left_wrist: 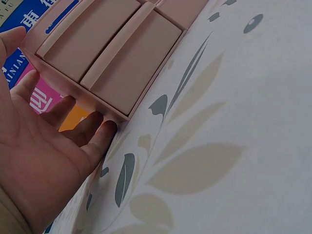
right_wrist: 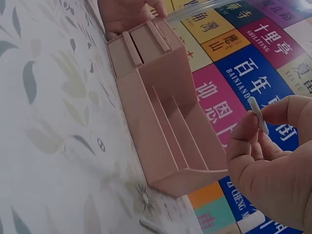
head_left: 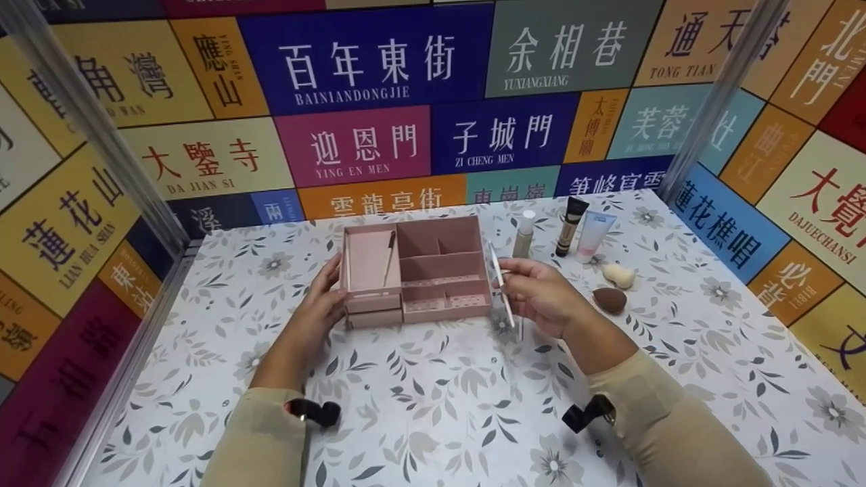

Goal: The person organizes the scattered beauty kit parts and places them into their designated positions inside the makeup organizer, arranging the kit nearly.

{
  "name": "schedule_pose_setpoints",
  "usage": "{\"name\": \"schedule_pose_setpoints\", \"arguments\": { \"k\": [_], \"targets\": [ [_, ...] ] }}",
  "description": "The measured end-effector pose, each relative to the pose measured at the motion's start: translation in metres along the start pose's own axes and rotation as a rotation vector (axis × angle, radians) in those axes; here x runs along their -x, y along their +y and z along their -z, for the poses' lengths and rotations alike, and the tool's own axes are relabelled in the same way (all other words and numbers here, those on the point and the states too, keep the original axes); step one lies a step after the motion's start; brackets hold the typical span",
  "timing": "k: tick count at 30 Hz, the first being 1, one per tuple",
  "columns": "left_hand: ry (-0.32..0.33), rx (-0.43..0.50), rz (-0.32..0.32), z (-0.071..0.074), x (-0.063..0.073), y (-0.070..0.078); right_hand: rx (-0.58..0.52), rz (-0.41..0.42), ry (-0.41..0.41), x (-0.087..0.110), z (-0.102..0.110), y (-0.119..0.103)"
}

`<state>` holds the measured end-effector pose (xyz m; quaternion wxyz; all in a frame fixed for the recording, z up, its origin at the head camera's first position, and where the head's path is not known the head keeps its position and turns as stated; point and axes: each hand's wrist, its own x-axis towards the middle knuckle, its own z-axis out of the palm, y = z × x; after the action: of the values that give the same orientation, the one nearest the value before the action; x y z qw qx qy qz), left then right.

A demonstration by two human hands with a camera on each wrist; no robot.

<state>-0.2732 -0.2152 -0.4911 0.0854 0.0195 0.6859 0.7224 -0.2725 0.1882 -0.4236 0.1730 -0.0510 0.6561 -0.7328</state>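
Note:
A pink desktop organizer (head_left: 443, 314) with open compartments and two small drawers (left_wrist: 131, 58) stands on the table. A thin brush (head_left: 388, 260) with a dark tip lies in its upper left tray. My left hand (head_left: 327, 291) rests against the organizer's left side, fingers spread along it in the left wrist view (left_wrist: 53, 136). Just right of the organizer, my right hand (head_left: 541, 294) pinches a slim white stick (head_left: 502, 284) between thumb and fingers. In the right wrist view that stick (right_wrist: 258, 114) is seen nearly end-on. Its exact kind cannot be told.
Another slim white item (right_wrist: 152, 226) lies on the table near the organizer. Behind my right hand stand a capped bottle (head_left: 523, 237), a black tube (head_left: 571, 228) and a pale tube (head_left: 595, 235). A cream sponge (head_left: 618, 275) and brown sponge (head_left: 609, 300) lie at the right.

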Motion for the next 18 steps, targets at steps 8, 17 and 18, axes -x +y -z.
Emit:
{"name": "schedule_pose_setpoints", "arguments": {
  "k": [8, 17, 18],
  "targets": [
    [0.007, 0.017, 0.005, 0.000, 0.001, 0.001, -0.014, 0.012, -0.021, -0.017, -0.040, -0.011],
    [0.020, 0.014, 0.019, -0.003, 0.002, 0.004, -0.029, 0.013, -0.043, -0.048, -0.076, -0.024],
    [0.015, 0.014, 0.015, -0.003, 0.002, 0.004, -0.024, 0.009, -0.043, -0.051, -0.079, -0.024]
  ]
}}
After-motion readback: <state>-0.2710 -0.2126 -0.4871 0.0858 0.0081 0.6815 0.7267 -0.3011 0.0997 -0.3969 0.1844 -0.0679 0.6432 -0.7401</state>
